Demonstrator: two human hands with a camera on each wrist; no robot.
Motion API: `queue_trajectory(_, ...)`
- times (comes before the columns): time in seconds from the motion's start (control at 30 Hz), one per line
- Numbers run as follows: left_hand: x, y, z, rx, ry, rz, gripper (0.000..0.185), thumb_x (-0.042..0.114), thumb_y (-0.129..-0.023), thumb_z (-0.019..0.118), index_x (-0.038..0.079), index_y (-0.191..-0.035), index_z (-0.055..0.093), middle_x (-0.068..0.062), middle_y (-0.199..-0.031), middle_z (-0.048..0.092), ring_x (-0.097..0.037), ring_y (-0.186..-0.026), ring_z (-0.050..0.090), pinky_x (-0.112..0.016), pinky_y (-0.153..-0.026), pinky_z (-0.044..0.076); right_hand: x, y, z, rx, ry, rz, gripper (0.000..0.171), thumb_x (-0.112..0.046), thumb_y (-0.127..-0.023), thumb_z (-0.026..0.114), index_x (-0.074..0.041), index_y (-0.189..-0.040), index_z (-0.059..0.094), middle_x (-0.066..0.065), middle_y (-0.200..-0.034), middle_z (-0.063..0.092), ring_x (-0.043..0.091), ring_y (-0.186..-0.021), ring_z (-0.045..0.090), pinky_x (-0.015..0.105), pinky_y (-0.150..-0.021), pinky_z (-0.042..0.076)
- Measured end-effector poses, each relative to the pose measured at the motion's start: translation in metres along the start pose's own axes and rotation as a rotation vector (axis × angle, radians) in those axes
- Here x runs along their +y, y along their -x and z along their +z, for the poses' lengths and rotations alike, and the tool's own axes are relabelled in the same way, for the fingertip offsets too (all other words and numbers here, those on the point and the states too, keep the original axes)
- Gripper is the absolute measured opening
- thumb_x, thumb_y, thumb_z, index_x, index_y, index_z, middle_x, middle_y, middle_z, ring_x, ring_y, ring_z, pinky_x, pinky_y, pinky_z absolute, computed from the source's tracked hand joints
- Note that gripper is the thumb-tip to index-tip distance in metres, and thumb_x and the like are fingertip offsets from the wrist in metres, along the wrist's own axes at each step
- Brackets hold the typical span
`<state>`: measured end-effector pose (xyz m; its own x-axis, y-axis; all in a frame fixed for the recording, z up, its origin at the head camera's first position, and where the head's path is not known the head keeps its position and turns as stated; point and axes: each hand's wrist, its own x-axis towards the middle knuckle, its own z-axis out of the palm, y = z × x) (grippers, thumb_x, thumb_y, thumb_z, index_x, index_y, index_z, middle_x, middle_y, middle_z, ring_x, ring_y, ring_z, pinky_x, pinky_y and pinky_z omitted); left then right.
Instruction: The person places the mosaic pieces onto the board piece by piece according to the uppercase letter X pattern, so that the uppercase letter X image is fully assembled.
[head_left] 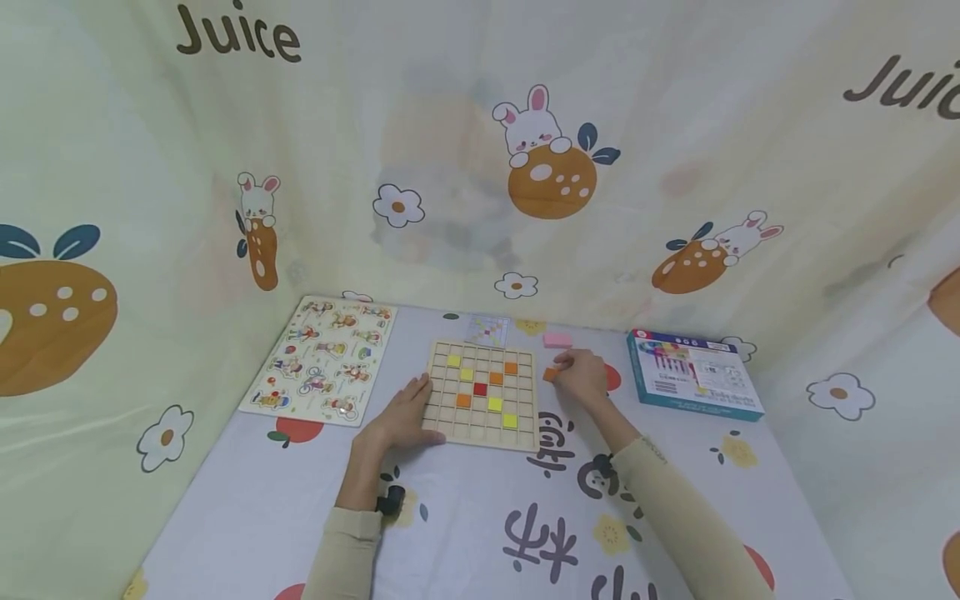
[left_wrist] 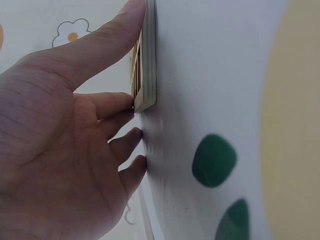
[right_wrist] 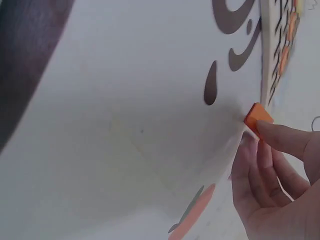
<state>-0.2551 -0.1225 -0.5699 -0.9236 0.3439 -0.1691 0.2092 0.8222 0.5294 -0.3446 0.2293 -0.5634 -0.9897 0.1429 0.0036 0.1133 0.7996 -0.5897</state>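
Observation:
A wooden grid board (head_left: pixel 483 393) lies on the table with yellow, orange and red tiles in several cells. My left hand (head_left: pixel 406 417) rests flat at its left edge, thumb on the board's edge (left_wrist: pixel 148 60), fingers (left_wrist: pixel 131 139) straight on the cloth. My right hand (head_left: pixel 581 377) is just right of the board and pinches a small orange tile (head_left: pixel 551 374) between thumb and fingers; the right wrist view shows that orange tile (right_wrist: pixel 257 117) at the fingertips, close above the cloth.
A picture peg puzzle (head_left: pixel 322 362) lies at the left. A pink block (head_left: pixel 557 339) and a small pattern card (head_left: pixel 487 331) sit behind the board. A teal game box (head_left: pixel 692 372) lies at the right. Printed curtains wall the table.

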Motion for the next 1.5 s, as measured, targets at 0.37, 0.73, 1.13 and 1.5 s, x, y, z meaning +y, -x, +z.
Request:
queue_trajectory(0.37,-0.001,0.003,0.000,-0.013,0.010,0.003,0.107,0.044,-0.087,0.083,-0.001,-0.164,0.024,-0.014,-0.174,0.013,-0.035,-0.161,0.010,-0.048,-0.131,0.015,-0.021,0.012,-0.005,0.021,-0.139,0.039,0.030,-0.011,-0.088,0.080,-0.011,-0.118,0.076,0.007,-0.099,0.074,0.024,-0.086,0.068,0.029,-0.065,0.056)
queue_trajectory(0.73,-0.002,0.000,0.001,0.009,0.018,0.004,0.107,0.044,-0.086,0.084,0.000,-0.164,0.024,-0.013,-0.174,0.013,-0.034,-0.161,0.011,-0.048,-0.131,0.015,-0.056,0.033,0.000,-0.034,-0.255,-0.156,0.032,-0.011,-0.083,0.086,-0.009,-0.114,0.079,0.004,-0.092,0.078,0.024,-0.089,0.075,0.031,-0.069,0.058)
queue_trajectory(1.13,-0.006,-0.002,0.001,0.010,0.001,0.009,0.107,0.045,-0.087,0.083,0.001,-0.164,0.024,-0.013,-0.174,0.013,-0.033,-0.161,0.010,-0.047,-0.131,0.016,-0.094,0.060,0.034,-0.190,-0.345,-0.192,0.032,-0.010,-0.081,0.089,-0.009,-0.112,0.080,-0.002,-0.089,0.077,0.018,-0.084,0.072,0.028,-0.068,0.056)
queue_trajectory(1.5,-0.002,0.002,-0.002,-0.002,0.018,0.014,0.108,0.045,-0.086,0.084,0.000,-0.164,0.025,-0.014,-0.174,0.014,-0.034,-0.161,0.011,-0.050,-0.130,0.018,-0.108,0.078,0.069,-0.263,-0.350,-0.247,0.029,-0.009,-0.079,0.090,-0.011,-0.106,0.082,-0.004,-0.084,0.077,0.016,-0.090,0.070,0.040,-0.090,0.057)
